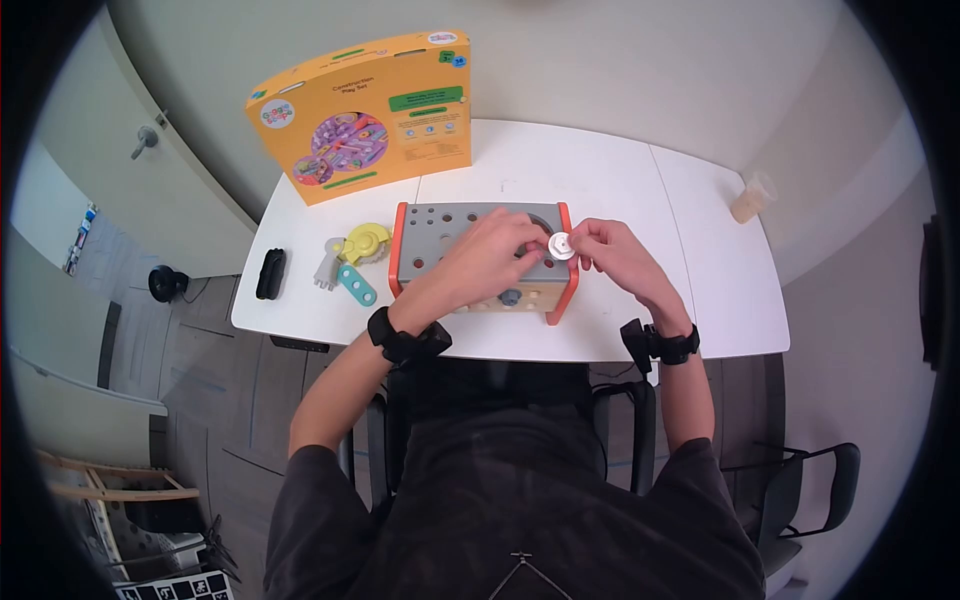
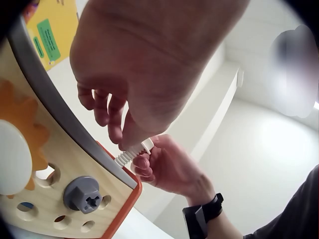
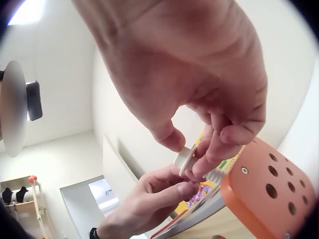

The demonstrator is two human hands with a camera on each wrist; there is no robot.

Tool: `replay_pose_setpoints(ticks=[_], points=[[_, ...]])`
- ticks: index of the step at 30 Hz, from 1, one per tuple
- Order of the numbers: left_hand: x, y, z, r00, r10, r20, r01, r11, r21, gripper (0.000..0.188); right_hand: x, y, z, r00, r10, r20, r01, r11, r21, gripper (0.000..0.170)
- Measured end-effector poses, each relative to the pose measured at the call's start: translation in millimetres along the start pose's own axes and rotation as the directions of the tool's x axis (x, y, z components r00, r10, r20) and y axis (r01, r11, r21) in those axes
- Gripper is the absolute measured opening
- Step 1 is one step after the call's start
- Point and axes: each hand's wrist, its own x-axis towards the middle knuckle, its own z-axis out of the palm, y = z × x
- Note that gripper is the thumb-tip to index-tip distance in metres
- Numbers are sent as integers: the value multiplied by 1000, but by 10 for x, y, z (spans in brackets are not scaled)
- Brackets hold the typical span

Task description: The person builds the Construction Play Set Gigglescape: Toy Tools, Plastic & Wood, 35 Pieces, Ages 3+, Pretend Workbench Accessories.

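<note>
A white screw (image 1: pixel 562 246) with a wide round head stands at the right end of the grey top of a wooden toy bench (image 1: pixel 425 238). In the left wrist view the screw's threaded shaft (image 2: pixel 127 156) shows just above the bench's edge. My right hand (image 1: pixel 622 262) pinches the screw head (image 3: pixel 184 159) between thumb and fingers. The left hand (image 1: pixel 492 258) is at the head's other side, fingers bent close to it; whether they touch it is unclear. A grey bolt (image 2: pixel 82 194) sits in the bench's front panel.
Left of the bench lie a yellow toy piece (image 1: pixel 366 242), a teal strip (image 1: pixel 356 285) and a black case (image 1: pixel 270 274). An orange box (image 1: pixel 400 120) stands behind. At the table's right back is a clear cup (image 1: pixel 753 198).
</note>
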Motion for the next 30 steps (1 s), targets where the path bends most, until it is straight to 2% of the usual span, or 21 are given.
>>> replay_pose_setpoints(ticks=[7, 13, 17, 22, 25, 28, 30], points=[[54, -44, 47, 1000, -19, 5, 19, 1000, -24, 14, 54, -6, -27, 998, 53, 31, -54, 998, 18, 30], [85, -41, 41, 997, -65, 33, 66, 997, -32, 17, 69, 13, 11, 998, 30, 55, -32, 999, 30, 32], [82, -3, 34, 996, -81, 42, 81, 997, -15, 21, 89, 115, 4, 1000, 30, 2, -29, 997, -75, 36], [126, -11, 90, 999, -49, 17, 48, 998, 46, 30, -78, -133, 53, 997, 59, -46, -69, 968, -242, 39], [160, -107, 132, 998, -52, 30, 52, 999, -4, 30, -186, -288, 76, 952, -285, -107, 195, 840, -506, 31], [153, -189, 173, 996, -52, 68, 57, 996, -63, 31, -170, -265, -55, 857, -483, 177, 502, 706, -500, 24], [146, -222, 192, 997, -36, 73, 41, 997, -67, 29, -184, -371, -78, 850, -473, 233, 511, 629, -586, 23]])
